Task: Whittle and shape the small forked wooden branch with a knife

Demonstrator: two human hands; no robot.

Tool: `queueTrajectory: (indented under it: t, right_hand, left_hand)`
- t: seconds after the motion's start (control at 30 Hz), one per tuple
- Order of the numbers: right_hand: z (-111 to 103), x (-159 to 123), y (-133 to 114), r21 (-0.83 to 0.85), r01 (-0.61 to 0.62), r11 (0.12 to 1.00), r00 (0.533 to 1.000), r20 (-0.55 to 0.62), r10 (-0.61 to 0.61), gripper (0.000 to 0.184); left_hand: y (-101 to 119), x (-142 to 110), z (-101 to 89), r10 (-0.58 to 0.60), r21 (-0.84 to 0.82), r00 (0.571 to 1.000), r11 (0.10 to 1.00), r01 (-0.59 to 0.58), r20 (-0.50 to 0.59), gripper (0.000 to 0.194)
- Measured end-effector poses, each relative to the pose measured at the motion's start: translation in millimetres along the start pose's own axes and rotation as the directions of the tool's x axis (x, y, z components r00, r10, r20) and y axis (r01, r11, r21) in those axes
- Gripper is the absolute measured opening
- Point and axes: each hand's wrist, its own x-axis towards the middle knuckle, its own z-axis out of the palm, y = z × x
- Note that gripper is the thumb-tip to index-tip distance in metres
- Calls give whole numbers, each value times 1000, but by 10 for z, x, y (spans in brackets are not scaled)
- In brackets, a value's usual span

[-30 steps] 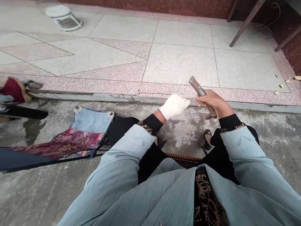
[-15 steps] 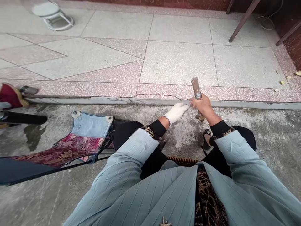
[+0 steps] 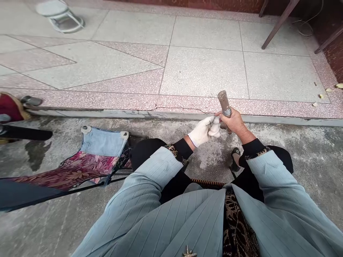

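My right hand (image 3: pixel 235 121) is bare and wrapped round a thick brown stick (image 3: pixel 223 100), which has a silvery-grey wound band, like wire or thread, about its middle. The stick tilts, its top leaning slightly left, and its lower end shows below my fingers. Close against it on the left, my left hand (image 3: pixel 201 131) wears a white knitted glove. Its fingers are curled in a pinch touching my right fingertips; what they hold is too small to make out. A faint thin line (image 3: pixel 220 147) seems to hang below the glove.
A low step (image 3: pixel 120 114) with a terrazzo top runs across ahead. To my left stands a folding chair (image 3: pixel 104 142) with patterned cloth. A white stool (image 3: pixel 64 18) is at the back left, wooden legs (image 3: pixel 280 25) at the back right. A red shoe (image 3: pixel 10 107) shows far left.
My left hand's gloved fingers have curled in and turned upward beside the stick. My right hand has shifted slightly, and the stick's top faces me a little more.
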Motion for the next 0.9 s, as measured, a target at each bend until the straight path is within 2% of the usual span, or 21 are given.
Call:
queueTrajectory:
  t: [0.07, 0.2, 0.27, 0.33, 0.37, 0.4, 0.43, 0.47, 0.5, 0.57, 0.6, 0.63, 0.67, 0.73, 0.8, 0.9]
  right_hand:
    - [-20, -2, -11, -38, 11, 999, 1000, 25, -10, 20]
    - [-118, 21, 0, -160, 185, 970, 979, 114, -168, 18]
    - [-160, 39, 17, -211, 220, 952, 973, 119, -198, 17]
    - [-183, 60, 36, -229, 180, 957, 983, 82, -165, 17]
    - [-189, 72, 45, -216, 134, 967, 991, 59, -124, 17]
    - [-191, 84, 52, -181, 75, 981, 997, 37, -70, 16]
    - [-192, 96, 55, -124, 7, 992, 1000, 20, -5, 16]
    - [-193, 106, 55, -51, -63, 997, 998, 14, 63, 16]
    - [-192, 113, 51, 25, -124, 992, 992, 17, 123, 16]
    - [-191, 117, 30, 163, -204, 965, 979, 45, 199, 17]
    - [-190, 113, 15, 219, -229, 948, 973, 62, 221, 18]
    - [-188, 106, -1, 268, -250, 931, 968, 80, 237, 19]
    - [-186, 96, -18, 310, -270, 912, 963, 101, 250, 20]
    - [-181, 72, -48, 373, -316, 872, 948, 157, 276, 22]
    - [-178, 50, -67, 405, -352, 844, 934, 209, 289, 23]
    - [-185, 28, -78, 429, -374, 822, 924, 248, 291, 25]
  left_hand:
    - [-15, -13, 6, 11, 3, 1000, 1000, -11, 27, 34]
    - [-19, -15, -30, 48, 85, 998, 995, -51, 41, 31]
    - [8, -5, -66, 61, 223, 998, 973, -61, 6, 29]
    - [61, 4, -104, 82, 433, 996, 900, -57, -40, 32]
    - [93, 5, -121, 118, 560, 991, 826, -66, -57, 34]
    - [127, 2, -134, 179, 695, 982, 714, -83, -67, 35]
    - [157, -4, -144, 275, 821, 959, 561, -104, -66, 35]
    - [183, -13, -151, 394, 922, 918, 370, -117, -42, 36]
    - [200, -21, -156, 514, 981, 858, 159, -108, 11, 37]
    - [209, -33, -167, 670, 975, 721, -221, -34, 177, 40]
    - [204, -32, -176, 686, 931, 677, -366, 4, 267, 39]
    - [195, -27, -189, 668, 875, 658, -484, 29, 347, 37]
    - [186, -17, -206, 628, 815, 659, -578, 41, 413, 35]
    - [176, 10, -249, 534, 707, 687, -706, 41, 493, 28]
    - [184, 35, -293, 466, 635, 710, -772, 33, 529, 23]
    - [221, 47, -332, 438, 596, 707, -803, 30, 555, 23]
